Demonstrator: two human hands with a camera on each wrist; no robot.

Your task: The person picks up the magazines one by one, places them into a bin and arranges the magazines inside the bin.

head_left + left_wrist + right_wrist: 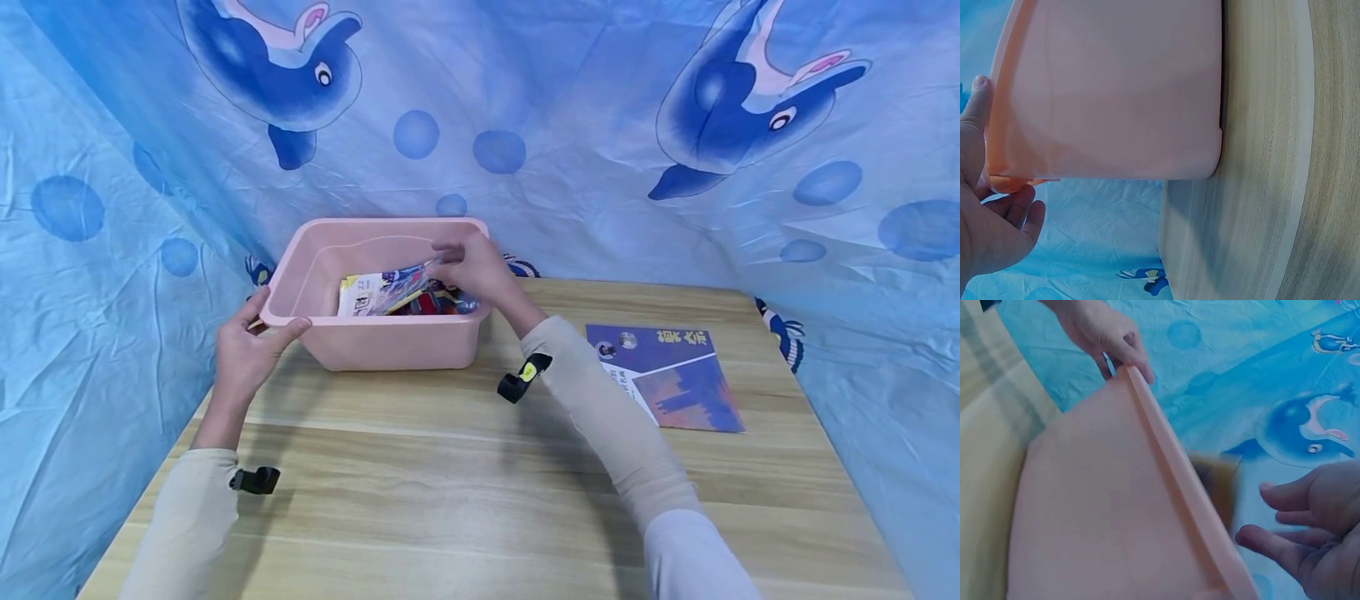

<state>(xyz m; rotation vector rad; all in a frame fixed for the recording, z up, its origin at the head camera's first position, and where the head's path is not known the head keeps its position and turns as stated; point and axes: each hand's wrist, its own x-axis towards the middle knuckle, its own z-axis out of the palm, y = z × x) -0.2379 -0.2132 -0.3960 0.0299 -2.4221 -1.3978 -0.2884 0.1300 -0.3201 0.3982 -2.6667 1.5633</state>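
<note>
A pink plastic bin [397, 346] stands at the back left of the table. My left hand [247, 346] grips its rim at the front left corner, thumb on the front edge and fingers round the side. Over the bin's right part is my right hand [474, 268], above the contents. In the right wrist view that right hand [1329, 531] has thumb and fingers apart, with nothing visible between them. Inside the bin lie a white and blue booklet [360, 293], a red piece [427, 303] and other small items, partly hidden by the front wall.
A purple booklet [686, 379] with yellow lettering lies on the wooden table [420, 500] at the right, partly covered by my right sleeve. Blue curtains [570, 225] with dolphin prints hang behind the bin and along both sides.
</note>
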